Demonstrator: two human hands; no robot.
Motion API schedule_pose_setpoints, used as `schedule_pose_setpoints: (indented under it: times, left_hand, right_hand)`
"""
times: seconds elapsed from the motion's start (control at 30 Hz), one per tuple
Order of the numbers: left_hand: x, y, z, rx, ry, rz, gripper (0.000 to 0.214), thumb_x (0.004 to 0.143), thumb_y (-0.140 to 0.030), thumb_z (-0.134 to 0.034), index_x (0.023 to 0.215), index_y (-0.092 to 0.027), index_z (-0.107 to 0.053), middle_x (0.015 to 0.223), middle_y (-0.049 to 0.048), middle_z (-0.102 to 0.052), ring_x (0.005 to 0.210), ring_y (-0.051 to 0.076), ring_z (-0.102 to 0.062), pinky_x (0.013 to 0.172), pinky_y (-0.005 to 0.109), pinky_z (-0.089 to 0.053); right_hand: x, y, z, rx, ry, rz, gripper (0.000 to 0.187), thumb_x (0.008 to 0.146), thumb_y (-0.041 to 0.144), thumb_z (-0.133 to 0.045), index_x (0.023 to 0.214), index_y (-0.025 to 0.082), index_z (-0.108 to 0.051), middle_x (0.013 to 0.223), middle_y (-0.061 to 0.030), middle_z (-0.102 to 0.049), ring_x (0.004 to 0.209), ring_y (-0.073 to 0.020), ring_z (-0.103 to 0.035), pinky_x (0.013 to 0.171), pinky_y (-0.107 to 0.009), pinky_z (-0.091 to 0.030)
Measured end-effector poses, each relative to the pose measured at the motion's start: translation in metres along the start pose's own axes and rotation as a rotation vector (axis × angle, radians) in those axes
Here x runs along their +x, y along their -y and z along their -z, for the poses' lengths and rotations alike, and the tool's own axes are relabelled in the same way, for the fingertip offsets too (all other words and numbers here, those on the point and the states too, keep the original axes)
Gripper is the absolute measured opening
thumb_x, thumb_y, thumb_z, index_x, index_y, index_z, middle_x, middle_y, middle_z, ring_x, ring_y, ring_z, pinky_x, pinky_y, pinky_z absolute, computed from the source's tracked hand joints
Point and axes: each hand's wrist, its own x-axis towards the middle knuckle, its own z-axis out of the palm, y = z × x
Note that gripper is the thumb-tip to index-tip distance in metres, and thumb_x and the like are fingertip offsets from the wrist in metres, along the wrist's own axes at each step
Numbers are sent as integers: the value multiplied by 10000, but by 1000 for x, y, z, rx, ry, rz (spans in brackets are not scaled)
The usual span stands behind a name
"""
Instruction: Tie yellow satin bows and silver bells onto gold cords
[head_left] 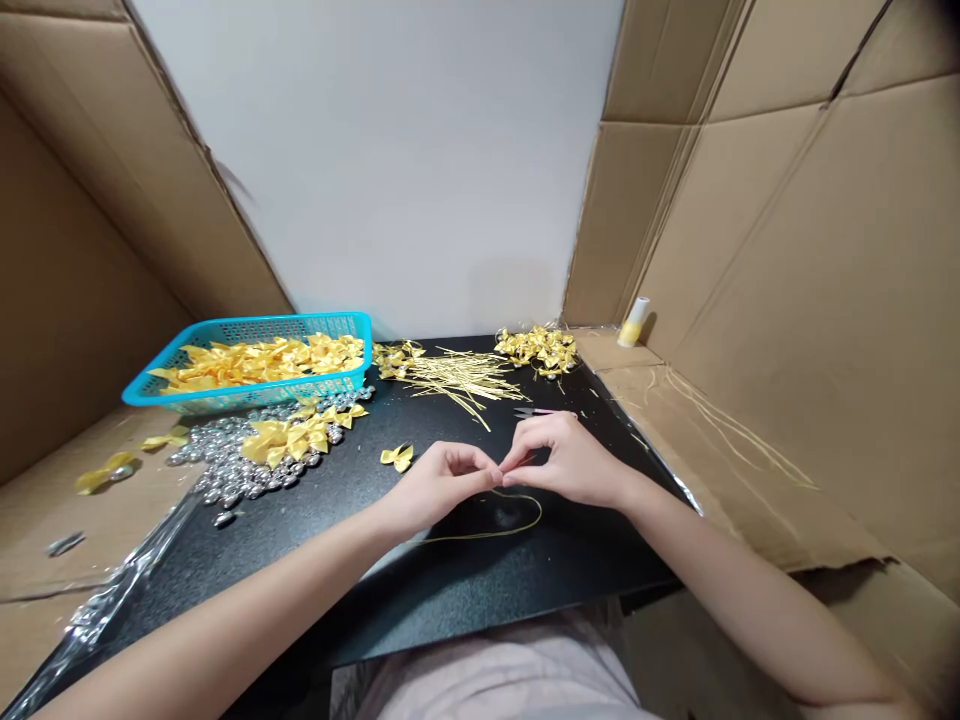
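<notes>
My left hand (442, 482) and my right hand (566, 460) meet fingertip to fingertip over the black table (315, 540). Both are pinched closed on a thin gold cord (517, 525) that loops down onto the table below them. A single yellow ribbon bow (397, 457) lies just left of my left hand. A pile of gold cord pieces (461, 375) lies behind the hands. Small scissors (536, 411) rest just beyond my right hand.
A blue basket (247, 325) of yellow bows stands at the back left. Silver beads (232, 465) and more bows (296, 435) lie in front of it. Finished bows (540, 348) lie at the back right, near a small spool (634, 322). Cardboard walls enclose both sides.
</notes>
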Motion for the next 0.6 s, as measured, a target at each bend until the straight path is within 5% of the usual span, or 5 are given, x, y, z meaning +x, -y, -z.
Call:
schedule_pose_setpoints:
  times: [0.17,0.4,0.6]
  left_hand:
    - [-1,-3,1,19,-67,-45,176,714,-322,-665,647,-159,-669,636,-18,-639,642,118,-523,675,234,-384]
    - [0,-8,0,31,-123,-34,174,723,-329,-644,665,-165,-661,684,0,-644,675,137,-538,687,243,-405]
    - [5,-7,-13,-48,-117,-26,216,718,-373,-656,644,-170,-655,638,-9,-617,638,131,-509,681,242,-411]
  right_hand:
    - [4,-10,-5,155,-61,-80,103,701,262,-779,702,162,-755,665,-20,-675,647,-125,-594,642,-250,-466]
    - [6,-24,-14,749,-84,-314,275,534,333,-859,670,147,-708,654,13,-676,619,-108,-618,644,-246,-510]
    - [7,-25,-20,967,-219,-267,203,528,266,-867,643,172,-728,763,6,-715,699,-107,-658,679,-238,-532]
